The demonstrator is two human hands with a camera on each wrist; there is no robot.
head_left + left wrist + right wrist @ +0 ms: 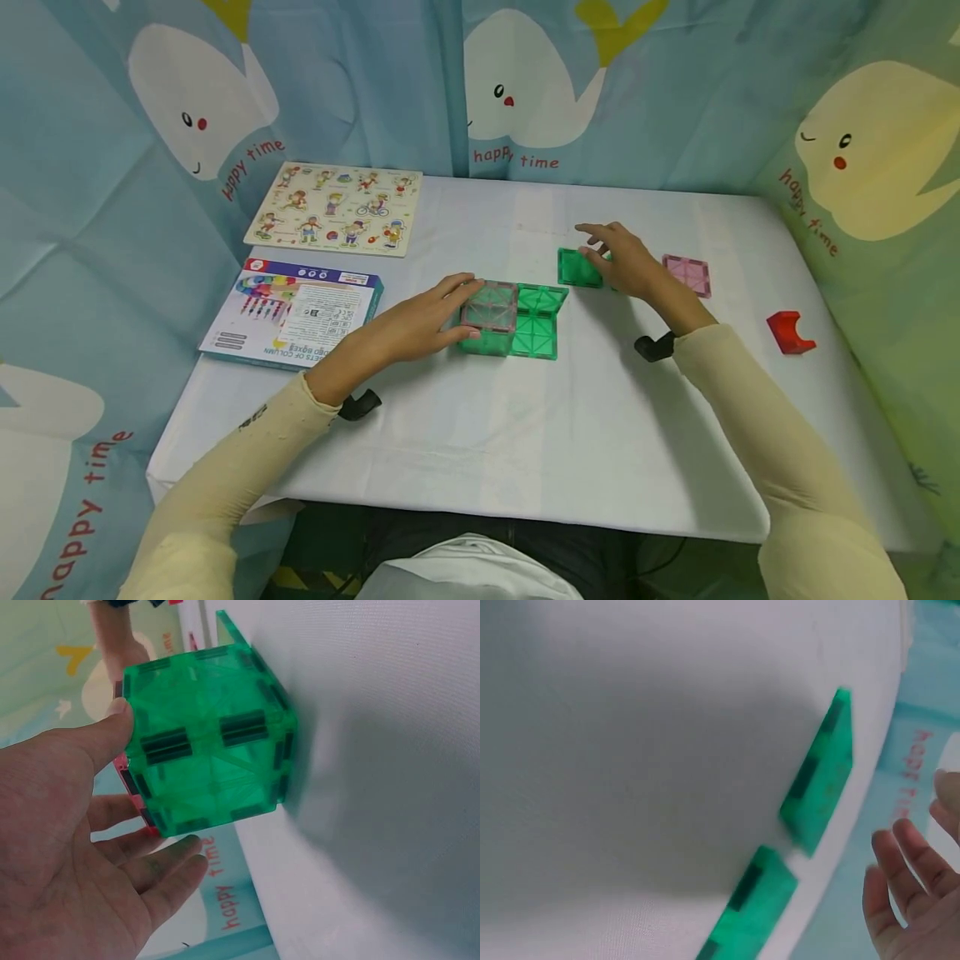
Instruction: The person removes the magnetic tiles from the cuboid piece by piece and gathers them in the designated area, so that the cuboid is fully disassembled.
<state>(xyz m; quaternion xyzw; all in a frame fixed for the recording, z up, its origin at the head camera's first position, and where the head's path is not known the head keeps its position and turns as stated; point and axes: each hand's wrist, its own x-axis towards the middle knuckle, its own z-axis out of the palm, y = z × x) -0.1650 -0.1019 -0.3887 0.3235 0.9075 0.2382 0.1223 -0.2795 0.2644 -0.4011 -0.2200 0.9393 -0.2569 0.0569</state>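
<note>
My left hand holds a small cube of magnetic tiles by its side, thumb at one edge and fingers around the other. The cube has clear green walls and a pink tile on top. Joined to its right are more green tiles, one flat on the table and one tilted up behind. My right hand hovers with fingers spread and holds nothing. Beneath it lies a loose green tile; the right wrist view shows a second green tile near it.
A pink tile lies beyond my right wrist, and a red notched block is near the right edge. On the left are a boxed set and a picture board. Whale-print curtains surround the white table.
</note>
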